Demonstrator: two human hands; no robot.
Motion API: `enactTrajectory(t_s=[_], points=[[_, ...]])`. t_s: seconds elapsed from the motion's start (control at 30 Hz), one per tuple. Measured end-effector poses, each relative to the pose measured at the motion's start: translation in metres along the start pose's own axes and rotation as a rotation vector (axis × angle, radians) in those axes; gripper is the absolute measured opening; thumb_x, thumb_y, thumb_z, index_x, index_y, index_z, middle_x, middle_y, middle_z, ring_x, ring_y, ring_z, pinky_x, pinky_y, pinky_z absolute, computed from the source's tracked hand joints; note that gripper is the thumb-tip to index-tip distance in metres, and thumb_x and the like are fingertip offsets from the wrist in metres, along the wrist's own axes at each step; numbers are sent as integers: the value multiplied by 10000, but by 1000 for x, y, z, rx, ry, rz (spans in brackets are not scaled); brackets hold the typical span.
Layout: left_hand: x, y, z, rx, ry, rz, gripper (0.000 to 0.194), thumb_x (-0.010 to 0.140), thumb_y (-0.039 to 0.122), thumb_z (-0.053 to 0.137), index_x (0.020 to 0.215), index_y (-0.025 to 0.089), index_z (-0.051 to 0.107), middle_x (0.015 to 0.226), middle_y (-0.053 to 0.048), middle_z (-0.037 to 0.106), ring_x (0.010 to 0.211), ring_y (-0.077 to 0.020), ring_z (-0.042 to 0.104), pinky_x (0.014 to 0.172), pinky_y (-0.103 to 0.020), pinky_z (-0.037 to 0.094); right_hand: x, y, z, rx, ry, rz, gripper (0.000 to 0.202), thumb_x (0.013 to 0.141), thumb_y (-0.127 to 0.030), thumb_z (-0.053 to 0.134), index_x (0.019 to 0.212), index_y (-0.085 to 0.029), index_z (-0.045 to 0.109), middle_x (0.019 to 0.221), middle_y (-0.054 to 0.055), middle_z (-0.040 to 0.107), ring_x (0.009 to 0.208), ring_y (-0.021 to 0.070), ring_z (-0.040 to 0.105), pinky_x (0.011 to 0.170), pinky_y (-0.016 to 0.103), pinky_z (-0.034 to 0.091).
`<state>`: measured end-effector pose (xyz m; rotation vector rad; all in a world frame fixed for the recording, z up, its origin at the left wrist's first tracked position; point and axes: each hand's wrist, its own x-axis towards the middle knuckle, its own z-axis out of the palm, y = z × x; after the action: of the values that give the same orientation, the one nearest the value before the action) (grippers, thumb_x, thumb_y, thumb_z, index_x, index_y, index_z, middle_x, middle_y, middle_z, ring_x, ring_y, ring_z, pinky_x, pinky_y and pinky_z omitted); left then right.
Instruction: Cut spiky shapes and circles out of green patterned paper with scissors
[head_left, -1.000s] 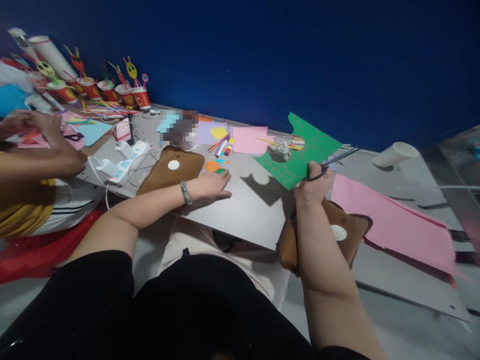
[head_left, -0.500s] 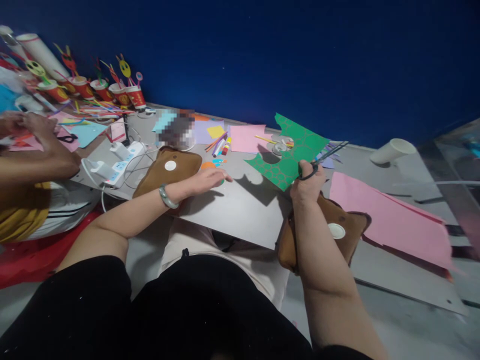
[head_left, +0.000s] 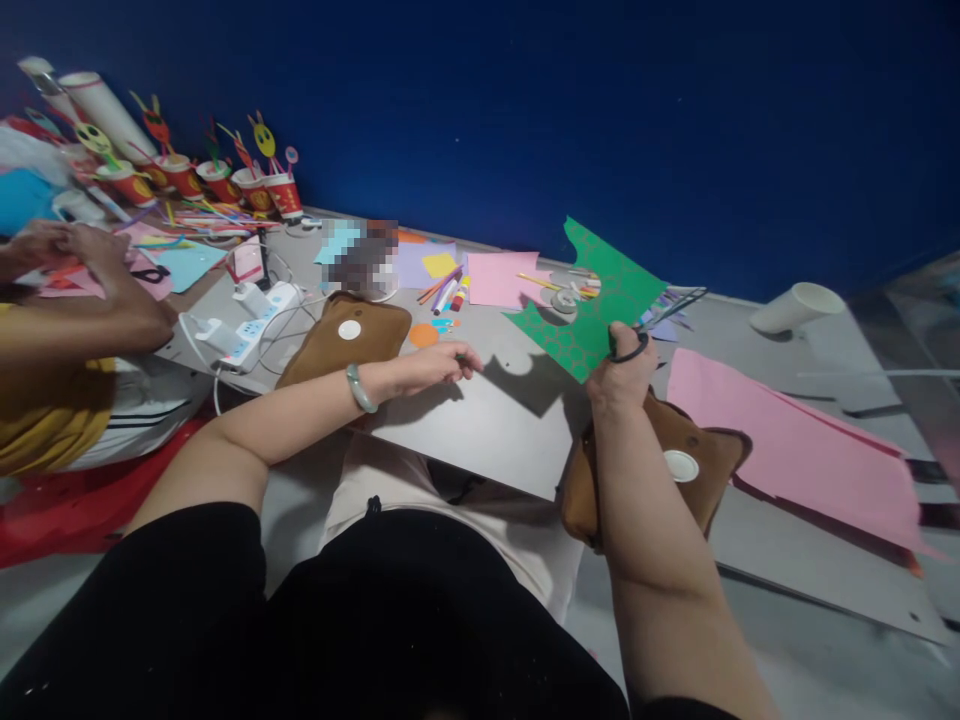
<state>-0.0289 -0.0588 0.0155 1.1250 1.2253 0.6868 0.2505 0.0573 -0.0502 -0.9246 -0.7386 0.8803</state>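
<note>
Head view: right hand point(head_left: 624, 375) fingers clamped on scissors point(head_left: 660, 320), blades pointing up-right.

red paper cups point(head_left: 217, 185) by the wall; power strip point(head_left: 247, 325) – white cup point(head_left: 795, 306) lying tipped

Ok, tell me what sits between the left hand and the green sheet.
Only bare grey table lies between the left hand and the green sheet, crossed by the sheet's shadow. The right hand, gripping scissors, already holds that sheet.
</note>
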Motion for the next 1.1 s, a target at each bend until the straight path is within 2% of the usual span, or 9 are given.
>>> enactTrajectory(t_s=[0.13,0.23,0.33,0.43,0.5,0.57,0.8,1.0,1.1], points=[[16,4,28,242,-161,0,547,683,-16,461,1149,158,689,1076,-69,729,909,-137,672,752,-261,523,-3,-7,3,77,-13,41,178,739,-255,765,766,-231,591,766,-42,645,748,148,672,800,321,660],[20,9,35,640,-248,131,464,853,45,476,1242,150,706,1244,-115,742,1069,-188,732,926,-323,587,-3,-11,4,92,16,57,187,726,-256,753,785,-240,577,775,-46,655,787,157,696,791,317,659],[23,13,19,1168,-17,291,375,995,183,466,1245,120,739,1326,-185,705,1207,-297,715,1029,-412,565,-3,-13,5,111,54,96,193,712,-244,744,783,-235,565,753,-51,645,760,148,685,768,292,643],[31,18,-13,1459,196,81,424,1033,197,418,1287,59,729,1371,-250,670,1168,-346,731,941,-425,573,-4,-15,7,121,88,111,175,708,-223,730,774,-223,568,739,-44,644,709,131,641,758,273,620],[35,22,-30,1493,207,-6,415,1018,231,490,1266,3,734,1287,-287,696,1180,-387,717,934,-435,568,-5,-17,9,123,99,112,164,716,-206,724,768,-221,569,731,-40,644,697,129,625,757,271,612],[38,24,-39,1503,177,-37,424,1026,297,521,1258,27,752,1288,-274,696,1200,-382,705,945,-419,565,-6,-18,10,125,106,116,138,733,-184,706,773,-217,578,737,-29,658,704,136,630,751,278,607],[49,21,-29,1493,144,-11,474,1058,333,456,1369,109,735,1494,-271,561,1130,-363,737,948,-455,564,-4,-18,10,132,136,122,127,742,-153,692,745,-210,579,699,-45,612,680,127,599,713,263,583],[57,24,-45,1431,254,10,426,1035,238,488,1312,51,753,1379,-286,652,1211,-354,689,1010,-438,529,-2,-15,6,130,127,133,132,757,-161,703,752,-207,580,711,-44,609,698,130,602,729,267,591],[58,21,-49,1469,254,88,510,1036,195,436,1485,113,664,1394,-258,648,1210,-348,693,1009,-430,520,-1,-14,5,132,118,133,132,757,-163,709,772,-204,584,736,-43,622,724,131,626,758,271,604]])
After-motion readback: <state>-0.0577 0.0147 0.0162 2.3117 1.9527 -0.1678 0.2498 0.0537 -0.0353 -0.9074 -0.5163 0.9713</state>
